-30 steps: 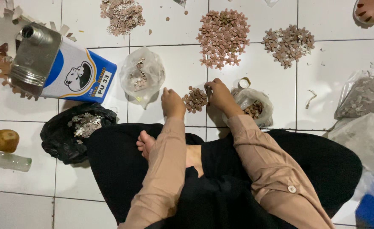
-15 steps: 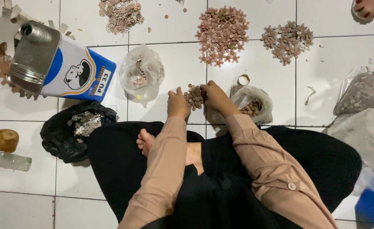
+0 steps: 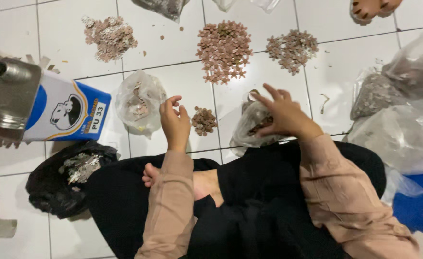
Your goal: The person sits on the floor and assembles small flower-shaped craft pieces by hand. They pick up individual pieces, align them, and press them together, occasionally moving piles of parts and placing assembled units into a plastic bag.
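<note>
Left hand (image 3: pixel 175 123): grip loosely curled, fingers bent; whether it pinches anything cannot be told. It hovers just beside one small heap of brown flower-shaped pieces (image 3: pixel 204 121) on the tiled floor (image 3: pixel 77 62). Right hand (image 3: pixel 283 115): fingers spread open, resting on one clear plastic bag (image 3: pixel 252 127) holding similar pieces. A second clear bag (image 3: pixel 138 101) lies left of the left hand. Beyond: three larger heaps (image 3: pixel 225 50), (image 3: pixel 293 49), (image 3: pixel 110 37). One blue-and-white can (image 3: pixel 43 109) and one black bag (image 3: pixel 60 182) lie to the left.
</note>
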A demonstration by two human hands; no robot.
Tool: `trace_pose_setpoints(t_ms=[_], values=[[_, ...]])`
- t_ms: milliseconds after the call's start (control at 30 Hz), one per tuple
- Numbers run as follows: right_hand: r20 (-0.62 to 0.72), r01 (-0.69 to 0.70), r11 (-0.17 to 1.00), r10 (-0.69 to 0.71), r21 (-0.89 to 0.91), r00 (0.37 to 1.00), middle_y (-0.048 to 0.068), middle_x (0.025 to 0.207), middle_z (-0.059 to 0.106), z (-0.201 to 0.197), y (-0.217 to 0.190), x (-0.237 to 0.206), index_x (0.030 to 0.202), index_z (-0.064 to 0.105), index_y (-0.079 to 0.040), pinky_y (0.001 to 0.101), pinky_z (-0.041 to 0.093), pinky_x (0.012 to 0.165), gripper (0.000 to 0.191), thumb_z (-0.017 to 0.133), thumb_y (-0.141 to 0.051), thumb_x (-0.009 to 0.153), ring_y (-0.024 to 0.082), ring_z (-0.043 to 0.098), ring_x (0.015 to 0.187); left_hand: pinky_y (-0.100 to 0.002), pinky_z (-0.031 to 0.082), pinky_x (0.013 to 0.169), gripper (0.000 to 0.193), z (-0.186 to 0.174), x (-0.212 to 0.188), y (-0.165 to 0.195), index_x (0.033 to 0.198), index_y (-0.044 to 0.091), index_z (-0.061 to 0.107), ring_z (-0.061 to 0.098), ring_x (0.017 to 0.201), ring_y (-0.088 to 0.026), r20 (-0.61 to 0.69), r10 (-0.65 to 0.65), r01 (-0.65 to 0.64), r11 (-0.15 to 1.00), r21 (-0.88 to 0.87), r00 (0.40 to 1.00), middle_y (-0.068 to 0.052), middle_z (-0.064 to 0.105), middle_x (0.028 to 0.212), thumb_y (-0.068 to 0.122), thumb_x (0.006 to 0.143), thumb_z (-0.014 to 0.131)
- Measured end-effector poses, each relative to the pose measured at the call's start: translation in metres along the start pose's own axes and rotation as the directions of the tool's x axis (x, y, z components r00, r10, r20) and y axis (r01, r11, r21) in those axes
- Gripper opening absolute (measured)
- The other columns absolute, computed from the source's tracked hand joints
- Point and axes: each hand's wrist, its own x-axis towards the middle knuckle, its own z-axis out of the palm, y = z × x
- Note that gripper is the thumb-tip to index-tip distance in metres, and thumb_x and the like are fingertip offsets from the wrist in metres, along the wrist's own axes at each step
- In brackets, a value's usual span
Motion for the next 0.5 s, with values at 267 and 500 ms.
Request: trace_pose_setpoints(t_ms=[267,500], values=[[-0.128,-0.124,0.980,0.104,-0.158,0.986,0.009,0.132,0.052,0.066,-0.012,0.000,0.115,0.067,-0.023,0.0552,0.055,0.082,0.052,0.087,-0.038,0.070,0.037,0.052,0.123,-0.033,0.053,0.077,0.029,0.014,-0.008,0.006,0.122,0.009,0.065,0.058,0.076,-0.018,0.247,-0.027,0.028,1.000,-0.001,0.969,-0.011,0.056,0.118,0.013,0.094,0.065],[-0.154,-0.200,0.974,0.183,-0.107,0.971,0.012,0.115,0.065,0.066,0.006,0.011,0.096,0.070,-0.006,0.0461,0.059,0.071,0.014,0.072,-0.015,0.086,0.037,0.067,0.095,-0.035,0.054,0.082,0.031,0.004,-0.002,0.010,0.126,0.009,0.064,0.060,0.085,-0.019,0.310,-0.082,0.076,0.997,0.029,0.947,-0.012,0.054,0.128,0.015,0.096,0.062]])
